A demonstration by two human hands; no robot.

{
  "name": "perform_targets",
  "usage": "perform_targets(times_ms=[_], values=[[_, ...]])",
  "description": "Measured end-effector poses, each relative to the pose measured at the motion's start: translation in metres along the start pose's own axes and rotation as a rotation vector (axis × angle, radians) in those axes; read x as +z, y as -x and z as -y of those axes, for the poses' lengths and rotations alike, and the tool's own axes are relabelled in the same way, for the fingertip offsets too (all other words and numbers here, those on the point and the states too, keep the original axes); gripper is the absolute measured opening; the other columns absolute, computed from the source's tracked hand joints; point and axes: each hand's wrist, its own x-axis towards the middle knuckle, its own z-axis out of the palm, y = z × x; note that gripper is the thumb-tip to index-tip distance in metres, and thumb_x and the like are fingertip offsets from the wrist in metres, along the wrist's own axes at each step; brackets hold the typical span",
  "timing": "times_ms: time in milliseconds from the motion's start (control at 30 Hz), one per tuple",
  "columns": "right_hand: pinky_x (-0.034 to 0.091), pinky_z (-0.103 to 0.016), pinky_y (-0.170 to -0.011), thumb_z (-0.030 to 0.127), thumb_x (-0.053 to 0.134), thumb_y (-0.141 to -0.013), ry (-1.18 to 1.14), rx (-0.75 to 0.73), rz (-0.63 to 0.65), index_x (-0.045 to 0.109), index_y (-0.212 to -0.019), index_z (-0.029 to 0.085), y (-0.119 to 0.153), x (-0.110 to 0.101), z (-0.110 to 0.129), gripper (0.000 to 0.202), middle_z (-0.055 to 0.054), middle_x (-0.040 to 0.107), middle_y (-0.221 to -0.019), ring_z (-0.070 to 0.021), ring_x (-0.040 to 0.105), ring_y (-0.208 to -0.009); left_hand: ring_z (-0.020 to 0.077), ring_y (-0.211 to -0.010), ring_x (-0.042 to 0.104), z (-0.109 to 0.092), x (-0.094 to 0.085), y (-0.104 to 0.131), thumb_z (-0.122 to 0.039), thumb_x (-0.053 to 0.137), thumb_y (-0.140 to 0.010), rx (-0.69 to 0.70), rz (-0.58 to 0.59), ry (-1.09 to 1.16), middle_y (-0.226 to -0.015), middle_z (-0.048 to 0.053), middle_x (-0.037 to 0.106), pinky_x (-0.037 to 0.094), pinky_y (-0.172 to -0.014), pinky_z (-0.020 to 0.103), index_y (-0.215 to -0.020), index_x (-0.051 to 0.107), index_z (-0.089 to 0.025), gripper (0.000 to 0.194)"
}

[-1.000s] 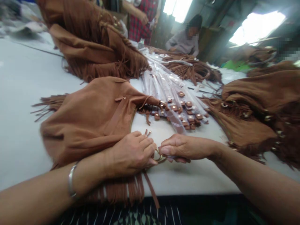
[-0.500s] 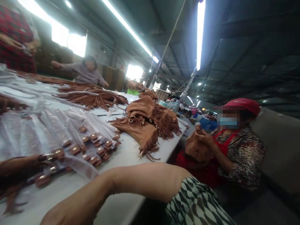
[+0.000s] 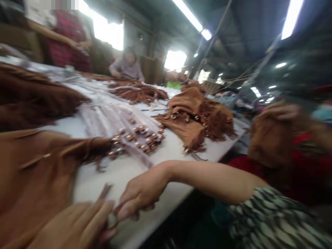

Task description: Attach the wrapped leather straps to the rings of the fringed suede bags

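At the bottom left my left hand (image 3: 75,224) is closed, blurred, around a small item at its fingertips, with a brown strap end sticking up beside it. My right hand (image 3: 141,193) reaches in from the right, its fingers pinched near the left fingertips on a small brown piece I cannot clearly make out. A large tan suede bag (image 3: 36,173) lies at the left beside my left hand. Plastic-wrapped straps (image 3: 114,117) with brown and gold ends lie beyond my hands.
Fringed brown bags (image 3: 186,117) are piled on the white table (image 3: 166,193). Dark fringe (image 3: 33,97) lies at the left. A person at the right holds a brown bag (image 3: 272,138). Two people are across the table.
The view has swung left and down. Both my hands and the tan bag at the left are now visible; earlier only my right arm showed. The person across has drawn in an outstretched arm.
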Motion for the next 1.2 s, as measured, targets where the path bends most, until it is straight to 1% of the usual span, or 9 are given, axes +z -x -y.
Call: perform_targets(times_ms=[100, 233, 400, 567, 733, 867, 1000, 1100, 1200], values=[[0.036, -0.015, -0.038, 0.032, 0.041, -0.091, 0.101, -0.012, 0.119, 0.049, -0.076, 0.014, -0.002, -0.014, -0.004, 0.025, 0.005, 0.046, -0.051, -0.006, 0.043, -0.039, 0.0199, -0.067, 0.057, -0.011, -0.04, 0.023, -0.028, 0.04, -0.091, 0.027, 0.244, -0.144, -0.083, 0.008, 0.062, 0.05, -0.058, 0.034, -0.106, 0.051, -0.011, 0.025], [0.035, -0.014, -0.037, 0.032, 0.04, -0.091, 0.1, 0.037, 0.162, 0.048, -0.075, 0.013, -0.006, -0.019, -0.004, 0.026, 0.005, 0.044, -0.05, -0.0048, 0.039, -0.037, 0.0212, -0.069, 0.057, -0.01, -0.045, 0.016, -0.029, 0.038, -0.092, 0.014, 0.319, -0.218, -0.082, 0.01, 0.06, 0.05, -0.059, 0.035, -0.103, 0.049, -0.007, 0.027], [0.033, -0.014, -0.038, 0.038, 0.034, -0.092, -0.046, -0.075, -0.159, 0.045, -0.074, 0.015, -0.006, -0.001, -0.012, 0.031, 0.007, 0.04, -0.046, -0.0047, 0.036, -0.037, 0.0196, -0.069, 0.056, -0.001, -0.039, 0.016, -0.031, 0.037, -0.092, -0.053, 0.233, -0.206, -0.08, 0.01, 0.059, 0.051, -0.06, 0.034, -0.103, 0.047, -0.007, 0.028], [0.036, -0.017, -0.046, 0.032, 0.03, -0.094, 0.076, -0.18, -0.327, 0.044, -0.077, 0.016, -0.011, 0.022, -0.02, 0.028, 0.007, 0.037, -0.048, -0.0063, 0.038, -0.042, 0.0186, -0.066, 0.055, -0.001, -0.037, 0.018, -0.034, 0.031, -0.094, -0.078, 0.261, -0.17, -0.076, 0.008, 0.057, 0.05, -0.058, 0.033, -0.1, 0.047, -0.008, 0.031], [0.037, -0.021, -0.055, 0.027, 0.03, -0.093, 0.156, -0.14, -0.559, 0.042, -0.074, 0.017, -0.014, 0.042, -0.024, 0.025, 0.004, 0.042, -0.055, -0.0082, 0.039, -0.049, 0.02, -0.065, 0.055, -0.003, -0.036, 0.015, -0.035, 0.031, -0.093, -0.138, 0.366, -0.123, -0.076, 0.007, 0.055, 0.05, -0.058, 0.035, -0.094, 0.047, -0.011, 0.029], [0.037, -0.019, -0.05, 0.033, 0.036, -0.092, 0.124, -0.148, -0.365, 0.046, -0.071, 0.015, -0.009, 0.016, -0.024, 0.029, 0.004, 0.042, -0.053, -0.0079, 0.041, -0.049, 0.0206, -0.069, 0.056, -0.007, -0.045, 0.006, -0.04, 0.041, -0.09, -0.288, 0.475, -0.076, -0.08, 0.006, 0.057, 0.051, -0.061, 0.036, -0.093, 0.046, -0.014, 0.027], [0.029, -0.016, -0.036, 0.049, 0.042, -0.087, 0.03, -0.064, -0.133, 0.048, -0.068, 0.014, -0.007, -0.016, -0.018, 0.04, 0.004, 0.04, -0.048, -0.006, 0.036, -0.037, 0.0201, -0.072, 0.056, -0.008, -0.046, 0.008, -0.034, 0.04, -0.091, -0.268, 0.479, -0.083, -0.083, 0.007, 0.057, 0.052, -0.064, 0.035, -0.094, 0.046, -0.014, 0.021], [0.028, -0.015, -0.036, 0.047, 0.038, -0.089, 0.048, -0.095, -0.265, 0.047, -0.071, 0.015, -0.013, -0.017, -0.012, 0.038, 0.005, 0.038, -0.048, -0.0055, 0.034, -0.037, 0.0204, -0.072, 0.057, -0.001, -0.041, 0.014, -0.031, 0.032, -0.093, -0.291, 0.356, -0.157, -0.084, 0.01, 0.057, 0.052, -0.062, 0.035, -0.096, 0.045, -0.013, 0.023], [0.031, -0.015, -0.041, 0.04, 0.035, -0.092, 0.132, -0.139, -0.396, 0.046, -0.072, 0.015, -0.02, -0.005, -0.014, 0.033, 0.004, 0.041, -0.053, -0.0051, 0.036, -0.043, 0.0196, -0.069, 0.057, 0.003, -0.04, 0.013, -0.031, 0.036, -0.092, -0.343, 0.406, -0.156, -0.082, 0.008, 0.058, 0.052, -0.061, 0.034, -0.096, 0.045, -0.014, 0.019]])
